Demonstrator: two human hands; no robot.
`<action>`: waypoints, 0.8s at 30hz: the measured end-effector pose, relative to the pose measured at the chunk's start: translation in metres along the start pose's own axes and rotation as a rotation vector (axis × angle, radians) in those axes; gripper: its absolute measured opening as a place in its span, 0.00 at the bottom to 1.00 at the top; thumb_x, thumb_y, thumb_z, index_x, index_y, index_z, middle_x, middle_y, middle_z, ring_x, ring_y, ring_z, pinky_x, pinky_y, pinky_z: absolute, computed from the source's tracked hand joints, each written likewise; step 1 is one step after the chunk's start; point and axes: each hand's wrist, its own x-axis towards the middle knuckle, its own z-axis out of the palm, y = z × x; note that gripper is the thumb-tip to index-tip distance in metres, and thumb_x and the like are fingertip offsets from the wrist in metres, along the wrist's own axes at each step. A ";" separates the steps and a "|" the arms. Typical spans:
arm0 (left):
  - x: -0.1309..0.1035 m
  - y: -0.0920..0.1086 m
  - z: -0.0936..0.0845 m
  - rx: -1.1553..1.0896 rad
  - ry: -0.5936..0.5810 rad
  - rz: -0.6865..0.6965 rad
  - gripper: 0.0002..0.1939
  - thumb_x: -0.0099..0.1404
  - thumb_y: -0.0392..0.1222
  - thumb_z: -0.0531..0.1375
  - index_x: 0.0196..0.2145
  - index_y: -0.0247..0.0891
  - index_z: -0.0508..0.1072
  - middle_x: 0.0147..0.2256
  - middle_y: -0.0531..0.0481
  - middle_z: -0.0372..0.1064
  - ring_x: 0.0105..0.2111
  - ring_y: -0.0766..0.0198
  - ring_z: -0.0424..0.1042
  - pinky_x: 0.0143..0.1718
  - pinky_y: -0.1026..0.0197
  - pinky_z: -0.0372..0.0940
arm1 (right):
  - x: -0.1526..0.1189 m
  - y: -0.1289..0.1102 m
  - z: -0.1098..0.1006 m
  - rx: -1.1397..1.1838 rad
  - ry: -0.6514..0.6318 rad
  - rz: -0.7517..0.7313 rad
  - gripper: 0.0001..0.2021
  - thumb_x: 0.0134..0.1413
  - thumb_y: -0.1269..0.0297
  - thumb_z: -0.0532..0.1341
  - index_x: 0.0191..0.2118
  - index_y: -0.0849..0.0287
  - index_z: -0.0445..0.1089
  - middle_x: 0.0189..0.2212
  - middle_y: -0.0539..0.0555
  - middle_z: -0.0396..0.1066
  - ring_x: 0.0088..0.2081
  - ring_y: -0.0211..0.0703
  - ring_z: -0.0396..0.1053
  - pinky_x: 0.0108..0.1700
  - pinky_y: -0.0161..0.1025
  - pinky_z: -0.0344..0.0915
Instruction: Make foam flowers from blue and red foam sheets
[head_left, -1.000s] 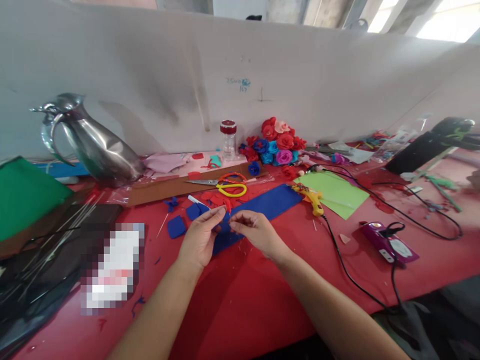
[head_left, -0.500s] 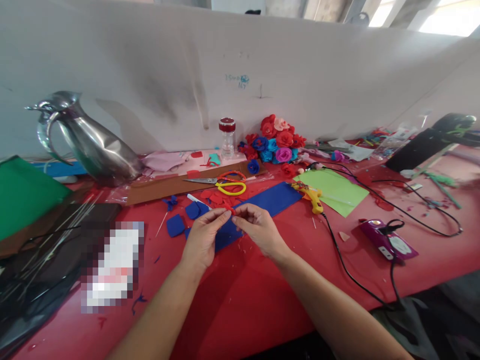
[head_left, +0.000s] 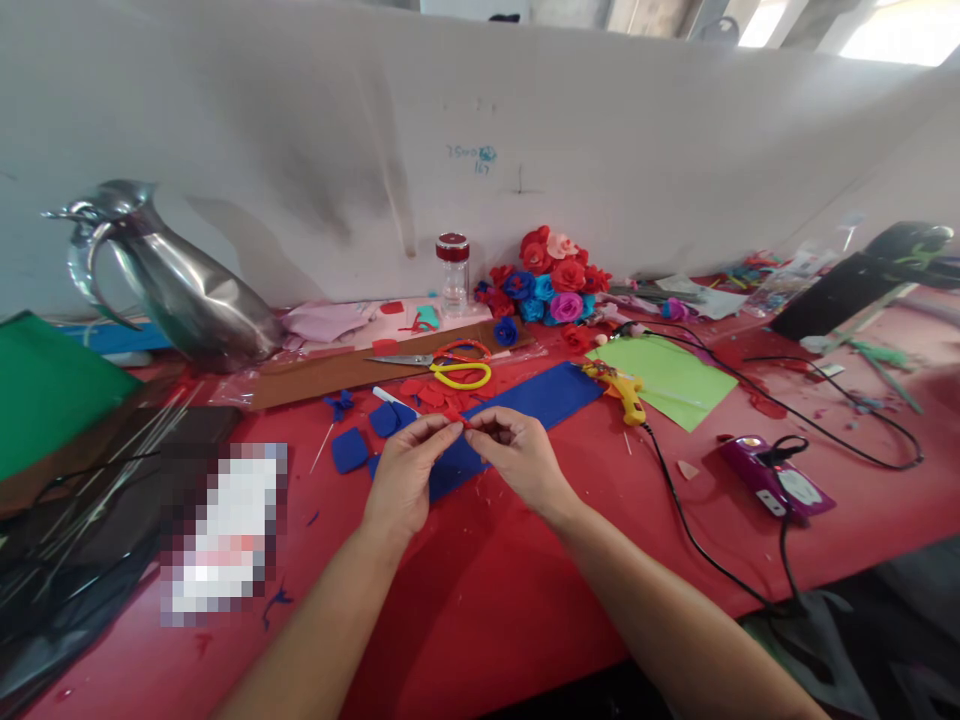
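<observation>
Both hands meet over the middle of the red table, pinching a small red paper petal (head_left: 454, 417) between their fingertips. My left hand (head_left: 401, 475) has thumb and forefinger closed on its left side. At its right edge, my right hand (head_left: 525, 462) is closed in the same way. Much of the petal is hidden by the fingers. Beneath the hands lies a blue paper strip (head_left: 559, 396). Loose red petals (head_left: 429, 392) are heaped just beyond, and blue petals (head_left: 349, 451) lie to the left. Scissors (head_left: 463, 376) with a yellow handle rest behind them.
A yellow glue gun (head_left: 625, 392) lies right, its black cord trailing to a purple power strip (head_left: 776, 478). Light green paper (head_left: 675, 380) is under its tip. Paper flowers (head_left: 555, 280), a glass jar (head_left: 453, 280) and a metal jug (head_left: 187, 290) stand along the back wall.
The hands hold the petal in nearly the same place, with only slight finger movement. The view has shifted a little.
</observation>
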 end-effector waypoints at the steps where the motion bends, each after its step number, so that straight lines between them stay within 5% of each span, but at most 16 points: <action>1: 0.000 0.000 0.000 -0.010 0.005 -0.018 0.11 0.36 0.39 0.71 0.20 0.37 0.75 0.21 0.56 0.67 0.22 0.72 0.59 0.27 0.65 0.54 | 0.000 0.000 0.000 -0.003 0.006 0.010 0.06 0.43 0.63 0.62 0.27 0.60 0.71 0.21 0.47 0.66 0.21 0.32 0.58 0.25 0.32 0.57; 24: 0.000 -0.004 -0.001 -0.111 -0.018 -0.096 0.12 0.37 0.37 0.71 0.22 0.37 0.75 0.24 0.56 0.69 0.23 0.73 0.62 0.28 0.66 0.58 | 0.002 -0.002 0.000 0.130 -0.007 0.094 0.08 0.42 0.61 0.64 0.29 0.59 0.71 0.19 0.46 0.66 0.19 0.31 0.57 0.21 0.31 0.55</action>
